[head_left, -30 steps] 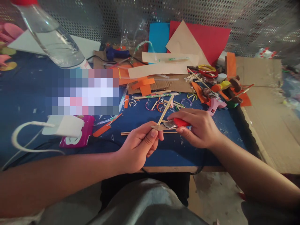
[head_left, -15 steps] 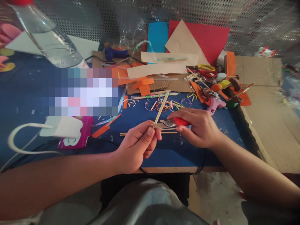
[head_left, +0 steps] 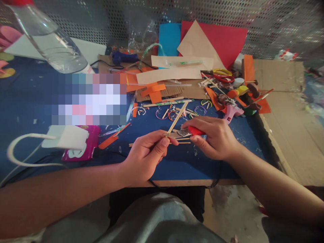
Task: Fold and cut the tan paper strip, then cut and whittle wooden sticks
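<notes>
Pinched between thumb and fingers of my left hand (head_left: pixel 148 153) is a thin pale wooden stick (head_left: pixel 178 117), slanting up and to the right. My right hand (head_left: pixel 217 138) is closed round the red handle of a utility knife (head_left: pixel 195 131). Its blade points left and meets the stick's lower end, close to my left thumb. More thin wooden sticks (head_left: pixel 184 143) lie on the blue table (head_left: pixel 177 165), partly hidden behind my hands.
Beyond my hands are small coloured rings (head_left: pixel 162 114) and stick offcuts. A pink glue gun (head_left: pixel 233 112) and scissors (head_left: pixel 222 72) lie back right, near cardboard (head_left: pixel 286 128). A plug adapter (head_left: pixel 73 138) on a magenta box and a large bottle (head_left: pixel 58 47) are left.
The wooden stick leans further to the right. My left fingers have shifted slightly round its lower end, while the knife stays almost in place.
</notes>
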A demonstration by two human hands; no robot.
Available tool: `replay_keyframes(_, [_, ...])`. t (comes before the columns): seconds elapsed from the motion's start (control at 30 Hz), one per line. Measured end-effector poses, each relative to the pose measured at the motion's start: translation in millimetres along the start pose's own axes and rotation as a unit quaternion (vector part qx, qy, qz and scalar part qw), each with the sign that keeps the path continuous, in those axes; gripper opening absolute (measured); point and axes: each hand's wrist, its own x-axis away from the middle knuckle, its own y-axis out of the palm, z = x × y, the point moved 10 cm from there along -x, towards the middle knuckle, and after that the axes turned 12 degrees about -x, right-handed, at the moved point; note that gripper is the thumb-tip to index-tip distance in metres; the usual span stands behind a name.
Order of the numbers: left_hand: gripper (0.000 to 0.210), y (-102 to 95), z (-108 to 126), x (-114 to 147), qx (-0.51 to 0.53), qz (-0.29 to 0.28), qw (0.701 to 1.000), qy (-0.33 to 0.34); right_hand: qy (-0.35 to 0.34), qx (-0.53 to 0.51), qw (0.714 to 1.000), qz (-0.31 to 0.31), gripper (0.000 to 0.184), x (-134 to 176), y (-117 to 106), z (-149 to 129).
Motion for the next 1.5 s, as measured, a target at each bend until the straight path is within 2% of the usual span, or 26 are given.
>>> replay_keyframes(0.23, [0.041,-5.7,6,1,-0.051,0.031,0.998,0.028,0.004,0.013,1.0,0.002,0.051,2,1,-3])
replay_keyframes(0.5, [0.041,-1.6,8,-1,-0.076,0.016,0.996,0.034,0.006,0.02,1.0,0.001,0.049,2,6,-10])
replay_keyframes(0.73, [0.042,-2.1,7,1,-0.05,0.031,0.998,0.025,0.008,0.022,1.0,0.003,0.047,1,7,-11])
replay_keyframes(1.03, [0.041,-4.3,-4,2,0.052,0.042,0.997,-0.027,0.01,0.017,1.0,0.01,0.046,1,0,0])
replay_keyframes(1.27, [0.041,-2.2,1,3,0.008,0.014,1.0,0.006,0.005,0.002,1.0,0.009,0.052,1,-1,1])
replay_keyframes(1.5, [0.038,-0.4,6,1,-0.044,0.011,0.998,0.036,-0.002,0.009,1.0,0.005,0.054,1,6,-10])
